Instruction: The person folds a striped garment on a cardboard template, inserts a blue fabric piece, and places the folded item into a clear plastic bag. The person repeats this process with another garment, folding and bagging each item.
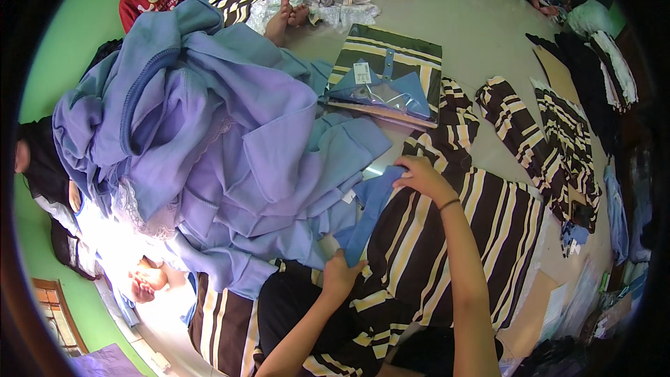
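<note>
Both forearms are bare; the left forearm [296, 338] enters from the lower edge and slants up to the right; its wrist [325, 305] leads into the left hand [340, 276], back upward, fingers curled, thumb stretched out to the right; the right forearm [469, 279] rises steeply from the lower edge, then leans left toward its wrist [444, 199]; the right hand [421, 177] is farther from the body than the left, turned leftward, thumb and fingertips drawn together in a pinch; the hands are apart.
</note>
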A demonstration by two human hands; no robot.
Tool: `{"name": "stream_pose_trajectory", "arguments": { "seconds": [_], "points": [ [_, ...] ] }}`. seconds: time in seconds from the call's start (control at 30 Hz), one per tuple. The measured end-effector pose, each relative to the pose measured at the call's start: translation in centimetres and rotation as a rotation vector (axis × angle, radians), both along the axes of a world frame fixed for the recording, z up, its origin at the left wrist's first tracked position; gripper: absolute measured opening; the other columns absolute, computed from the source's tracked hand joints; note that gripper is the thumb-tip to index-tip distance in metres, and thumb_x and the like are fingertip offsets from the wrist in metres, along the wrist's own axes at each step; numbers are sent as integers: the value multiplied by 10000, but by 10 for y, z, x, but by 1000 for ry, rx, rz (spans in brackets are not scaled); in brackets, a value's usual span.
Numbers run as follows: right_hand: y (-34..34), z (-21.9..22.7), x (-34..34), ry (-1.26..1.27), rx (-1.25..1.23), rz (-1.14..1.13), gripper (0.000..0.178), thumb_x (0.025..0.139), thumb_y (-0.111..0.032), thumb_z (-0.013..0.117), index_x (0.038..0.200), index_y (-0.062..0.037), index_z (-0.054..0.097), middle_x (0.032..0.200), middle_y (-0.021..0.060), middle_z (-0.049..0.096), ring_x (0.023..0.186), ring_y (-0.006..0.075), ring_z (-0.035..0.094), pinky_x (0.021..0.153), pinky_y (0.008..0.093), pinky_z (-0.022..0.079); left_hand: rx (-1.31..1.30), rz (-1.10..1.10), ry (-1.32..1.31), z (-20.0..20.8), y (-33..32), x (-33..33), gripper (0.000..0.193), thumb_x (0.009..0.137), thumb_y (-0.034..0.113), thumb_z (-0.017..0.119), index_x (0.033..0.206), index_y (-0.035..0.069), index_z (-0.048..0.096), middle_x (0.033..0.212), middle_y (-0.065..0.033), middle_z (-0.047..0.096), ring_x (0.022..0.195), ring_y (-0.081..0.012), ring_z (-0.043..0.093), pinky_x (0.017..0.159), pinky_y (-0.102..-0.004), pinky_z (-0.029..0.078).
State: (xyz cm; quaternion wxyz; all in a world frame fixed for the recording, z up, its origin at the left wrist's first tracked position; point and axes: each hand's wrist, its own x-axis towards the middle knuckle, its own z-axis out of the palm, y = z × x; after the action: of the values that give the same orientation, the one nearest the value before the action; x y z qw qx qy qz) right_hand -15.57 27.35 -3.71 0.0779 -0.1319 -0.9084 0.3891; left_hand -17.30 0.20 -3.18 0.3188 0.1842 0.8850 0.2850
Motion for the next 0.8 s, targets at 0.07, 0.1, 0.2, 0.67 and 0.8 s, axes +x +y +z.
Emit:
{"name": "stream_pose_trajectory", "arguments": {
  "seconds": [0.07, 0.1, 0.2, 0.67, 0.8],
  "points": [
    [3, 13, 22, 38, -203, -85, 308, 638, -114, 701, 866, 7, 532, 790, 113, 550, 715, 225, 533, 589, 298, 428, 57, -129, 35, 8, 2, 3, 404, 663, 252, 690, 863, -60, 530, 788, -235, 551, 745, -385, 554, 679, -411, 439],
    [5, 18, 34, 53, -144, -117, 314, 638, -109, 696, 878, 1, 527, 812, 100, 545, 742, 216, 526, 633, 294, 417, 95, -191, 65, 12, 4, 6, 382, 662, 238, 687, 856, -54, 536, 786, -224, 551, 730, -380, 556, 660, -406, 443],
    [7, 32, 63, 39, -83, -278, 269, 663, -59, 646, 892, -21, 510, 853, 57, 535, 846, 166, 495, 729, 283, 386, 564, -278, 511, 28, 17, 24, 309, 665, 188, 670, 829, -38, 540, 759, -185, 542, 668, -340, 556, 604, -377, 448],
    [-29, 9, -33, -48, 266, -153, 423, 721, -258, 628, 1093, -104, 495, 1067, 81, 531, 1080, 200, 435, 927, 434, 237, 182, 75, 140, 27, -12, -10, 506, 674, 169, 679, 1054, -28, 409, 990, -219, 484, 894, -328, 494, 761, -360, 405],
    [-51, -12, -28, 168, 540, -321, 407, 779, -199, 556, 1163, -107, 459, 1231, 59, 430, 1155, 210, 382, 964, 426, 219, -62, -193, 431, 17, -8, -17, 581, 689, 185, 627, 1163, -27, 367, 1199, -246, 349, 1106, -399, 348, 900, -455, 305]
  ]
}}
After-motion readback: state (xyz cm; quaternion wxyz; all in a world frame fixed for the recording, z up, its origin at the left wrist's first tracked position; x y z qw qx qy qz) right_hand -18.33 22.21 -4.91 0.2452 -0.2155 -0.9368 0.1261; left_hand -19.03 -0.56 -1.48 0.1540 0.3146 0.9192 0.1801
